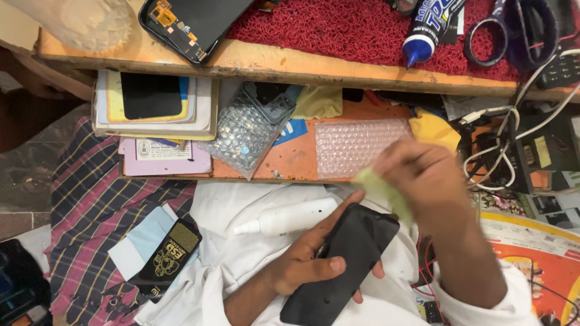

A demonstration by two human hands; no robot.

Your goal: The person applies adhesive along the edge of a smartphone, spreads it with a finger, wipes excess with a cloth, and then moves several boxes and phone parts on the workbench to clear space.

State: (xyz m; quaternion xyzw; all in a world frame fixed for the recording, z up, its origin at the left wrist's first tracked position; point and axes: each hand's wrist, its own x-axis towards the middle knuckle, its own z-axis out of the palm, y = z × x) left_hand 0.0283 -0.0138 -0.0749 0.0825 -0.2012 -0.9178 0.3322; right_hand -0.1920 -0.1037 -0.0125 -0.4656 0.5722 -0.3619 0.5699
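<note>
My left hand (308, 259) grips a black phone (347, 262) lying screen up over my lap, thumb on its face. My right hand (423, 175) is blurred just above the phone's top end and pinches a pale yellow-green cloth (382, 192) that touches the phone's upper edge. A white spray bottle (284, 218) lies on my white clothing right beside the left hand's fingers.
A wooden bench edge (290, 63) carries a red mat, a phone display part (187, 24), a glue bottle (426, 33) and scissors (513, 30). The lower shelf holds bubble wrap (356, 145), a bagged part (248, 133), booklets (154, 102) and white cables (501, 157). A black packet (169, 250) lies at left.
</note>
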